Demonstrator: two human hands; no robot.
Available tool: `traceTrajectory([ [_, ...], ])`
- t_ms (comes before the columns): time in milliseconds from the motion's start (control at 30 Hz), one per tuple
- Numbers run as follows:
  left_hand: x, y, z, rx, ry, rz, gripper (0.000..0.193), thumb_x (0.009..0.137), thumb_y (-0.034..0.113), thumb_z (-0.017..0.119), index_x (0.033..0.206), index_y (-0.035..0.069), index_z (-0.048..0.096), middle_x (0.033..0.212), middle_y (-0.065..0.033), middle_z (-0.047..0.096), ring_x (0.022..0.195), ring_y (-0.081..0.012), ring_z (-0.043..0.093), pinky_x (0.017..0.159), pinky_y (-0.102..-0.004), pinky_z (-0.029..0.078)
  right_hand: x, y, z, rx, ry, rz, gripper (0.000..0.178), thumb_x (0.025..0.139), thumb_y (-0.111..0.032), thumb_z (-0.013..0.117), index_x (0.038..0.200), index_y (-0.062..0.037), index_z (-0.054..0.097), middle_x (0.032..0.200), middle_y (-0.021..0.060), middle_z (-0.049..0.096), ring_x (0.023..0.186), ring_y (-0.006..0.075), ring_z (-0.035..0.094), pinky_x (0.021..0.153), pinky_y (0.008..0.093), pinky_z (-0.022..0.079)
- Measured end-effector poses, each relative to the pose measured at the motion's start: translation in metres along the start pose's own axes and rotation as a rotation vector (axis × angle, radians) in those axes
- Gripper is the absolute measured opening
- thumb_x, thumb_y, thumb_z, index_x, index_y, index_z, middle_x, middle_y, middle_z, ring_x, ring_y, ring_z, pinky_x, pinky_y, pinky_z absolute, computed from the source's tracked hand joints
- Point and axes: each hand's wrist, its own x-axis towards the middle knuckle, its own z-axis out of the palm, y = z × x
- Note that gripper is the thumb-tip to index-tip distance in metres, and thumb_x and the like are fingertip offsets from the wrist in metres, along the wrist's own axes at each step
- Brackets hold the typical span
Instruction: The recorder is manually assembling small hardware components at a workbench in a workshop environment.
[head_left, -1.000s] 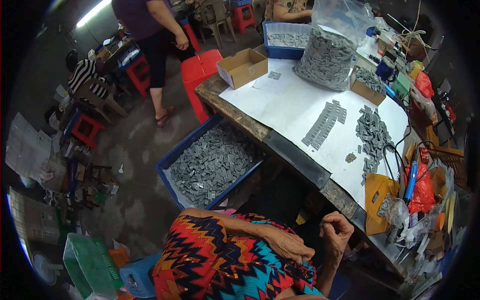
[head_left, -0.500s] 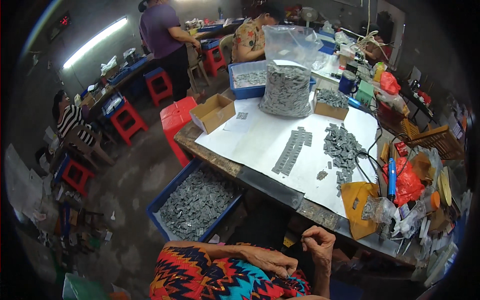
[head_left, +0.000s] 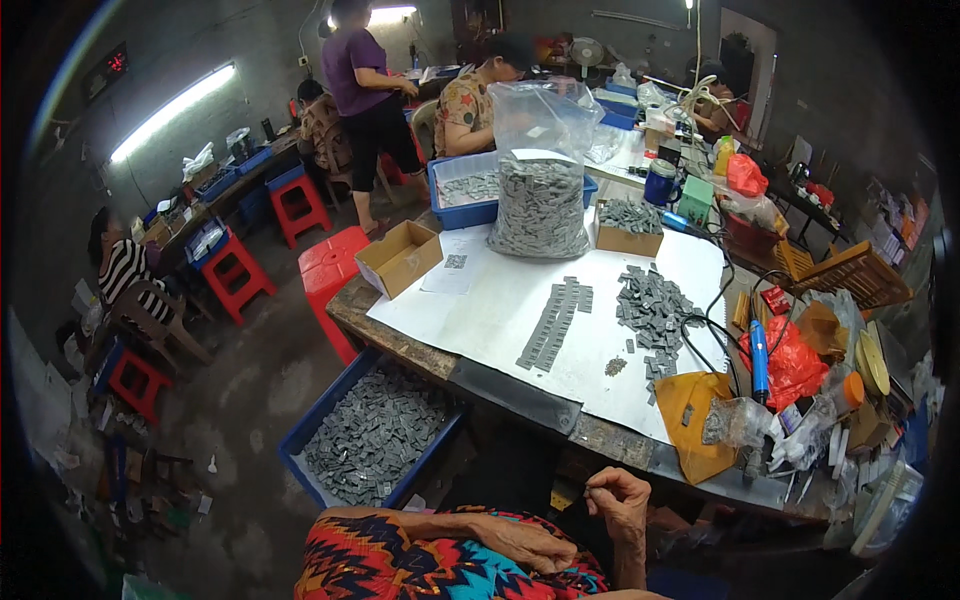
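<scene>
Head view: table (head_left: 420, 345) edge now sits lower and nearer than before.
Right hand (head_left: 618, 500): raised, fingertips pinching a small grey part (head_left: 590, 492).
Left hand (head_left: 525, 545): resting flat on patterned lap (head_left: 420, 565), fingers together.

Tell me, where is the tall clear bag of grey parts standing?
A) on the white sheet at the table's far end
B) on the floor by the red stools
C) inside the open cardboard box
A: the bag stands upright on the white sheet, beside the blue bin.
</scene>
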Motion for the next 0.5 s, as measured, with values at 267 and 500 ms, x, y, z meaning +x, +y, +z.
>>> traceTrajectory([
  [267,-0.007,0.000,-0.007,-0.098,0.283,-0.047,0.027,0.088,0.034,0.048,0.091,0.007,0.044,0.075,0.0009,0.041,0.070,-0.0086,0.038,0.061,-0.0245,0.033,0.002,0.001,0.004,0.015,0.008,-0.018,0.007,0.074,0.007,0.055,0.081,0.0057,0.059,0.068,0.0067,0.056,0.052,0.0089,0.051,0.047,0.0189,0.041],
  [500,0.000,0.014,-0.007,-0.404,0.388,-0.007,0.020,0.089,0.023,0.049,0.088,0.004,0.045,0.068,0.0009,0.044,0.061,-0.0067,0.040,0.056,-0.0210,0.033,0.004,-0.005,0.008,0.025,0.068,-0.037,0.006,0.075,0.007,0.055,0.080,0.0058,0.058,0.068,0.0072,0.056,0.052,0.0092,0.051,0.047,0.0192,0.041],
])
